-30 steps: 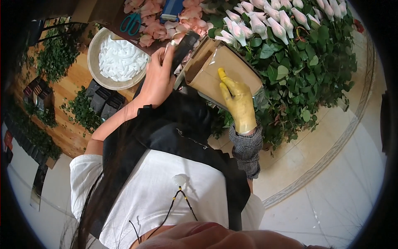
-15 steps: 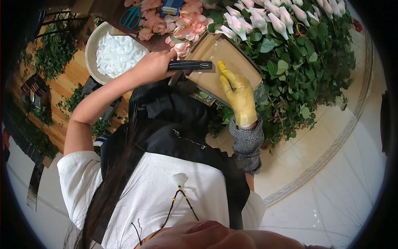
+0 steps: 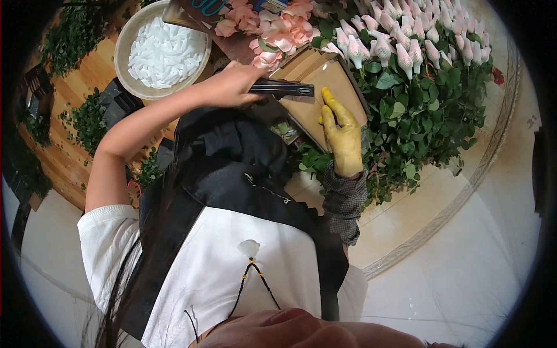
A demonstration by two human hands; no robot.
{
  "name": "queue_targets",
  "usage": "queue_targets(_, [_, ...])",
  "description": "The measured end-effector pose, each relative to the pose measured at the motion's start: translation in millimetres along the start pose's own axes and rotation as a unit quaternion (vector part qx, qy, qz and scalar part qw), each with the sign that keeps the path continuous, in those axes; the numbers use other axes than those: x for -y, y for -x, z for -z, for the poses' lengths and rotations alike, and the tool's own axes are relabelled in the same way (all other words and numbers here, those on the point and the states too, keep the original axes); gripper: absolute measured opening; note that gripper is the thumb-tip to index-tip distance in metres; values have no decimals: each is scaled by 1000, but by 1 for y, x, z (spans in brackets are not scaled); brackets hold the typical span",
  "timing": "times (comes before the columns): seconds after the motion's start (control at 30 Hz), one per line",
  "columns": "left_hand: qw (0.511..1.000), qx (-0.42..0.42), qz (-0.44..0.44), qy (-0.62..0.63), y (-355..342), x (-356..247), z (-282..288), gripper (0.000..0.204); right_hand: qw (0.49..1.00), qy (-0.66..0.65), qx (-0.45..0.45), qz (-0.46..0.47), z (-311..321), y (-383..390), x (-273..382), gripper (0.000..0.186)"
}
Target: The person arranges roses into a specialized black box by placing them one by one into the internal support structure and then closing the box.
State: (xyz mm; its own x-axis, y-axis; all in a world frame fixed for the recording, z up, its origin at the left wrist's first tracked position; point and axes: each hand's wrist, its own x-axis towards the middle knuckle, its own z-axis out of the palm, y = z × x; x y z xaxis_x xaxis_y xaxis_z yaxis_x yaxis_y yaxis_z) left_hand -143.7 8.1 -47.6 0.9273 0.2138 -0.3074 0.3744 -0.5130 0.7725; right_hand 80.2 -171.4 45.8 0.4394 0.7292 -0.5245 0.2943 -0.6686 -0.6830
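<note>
My left hand (image 3: 235, 86), bare, is closed round a black stapler (image 3: 284, 87) that points to the right over a light brown cardboard piece (image 3: 313, 72). My right hand (image 3: 343, 130) wears a yellow glove and lies over the right part of the cardboard, its fingers stretched and apart. The stapler's tip is close to the gloved fingertips, with a small gap between them. Along the right side of the cardboard stand many roses (image 3: 415, 49), their pale pink heads in white mesh sleeves, above dense green leaves (image 3: 418, 122). The underside of the cardboard is hidden.
A round pale basin (image 3: 123, 64) full of small white pieces (image 3: 165, 55) stands at the upper left. Loose pink petals (image 3: 281, 32) and teal scissors (image 3: 208, 6) lie at the top. Cut greenery (image 3: 87, 119) is scattered over the wooden floor (image 3: 61, 145).
Both hands shift slightly rightward in the picture, the stapler staying in my left hand. My gloved fingers bend a little differently. The whole view has also shifted.
</note>
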Motion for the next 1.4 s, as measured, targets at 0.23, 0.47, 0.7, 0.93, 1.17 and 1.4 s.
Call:
queue_targets(0.23, [963,-187,76,-177,86,12,-24,77,999,-2,0,-32,-1,3,7,37])
queue_targets(0.47, [903,-192,-149,-355,51,26,-15,62,999,-6,3,-31,-1,3,12,38])
queue_targets(0.7, [872,-154,-232,-403,41,-2,19,54,999,-18,1,-47,0,2,10,36])
queue_targets(0.93, [863,-134,-191,-448,9,40,13,33,999,-48,4,0,0,1,10,35])
queue_targets(1.17, [980,-89,-149,-97,-9,54,54,54,999,4,-3,38,3,-6,-6,34])
queue_targets(1.4, [732,254,260,576,-93,33,53,33,998,15,-44,36,0,-4,10,32])
